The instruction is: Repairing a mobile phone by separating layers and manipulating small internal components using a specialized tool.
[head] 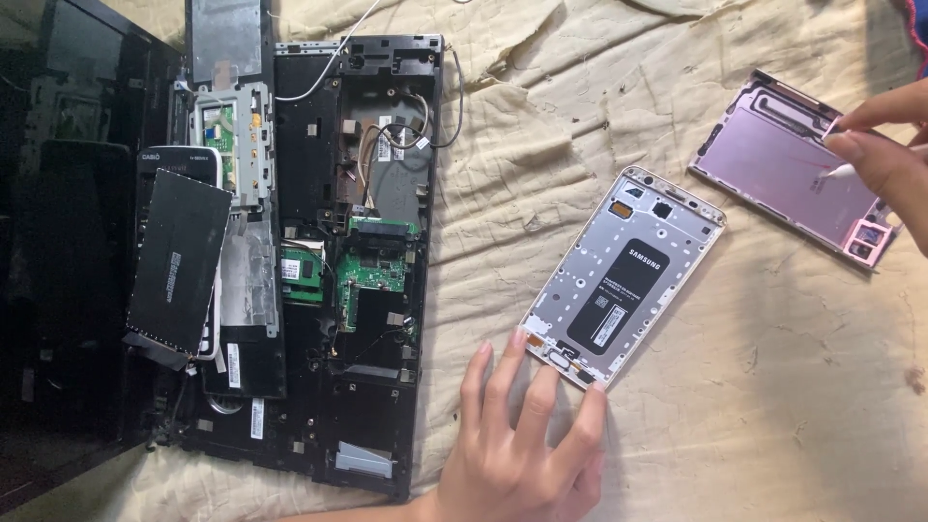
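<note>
The left hand (pixel 517 440) is lying flat near the cloth's (pixel 735 387) bottom edge, fingers spread, fingertips touching the opened phone (pixel 628 275) at its lower end. The right hand (pixel 884 155) is pinching a thin white tool (pixel 839 172) over the pink back cover (pixel 788 164), near the right edge.
</note>
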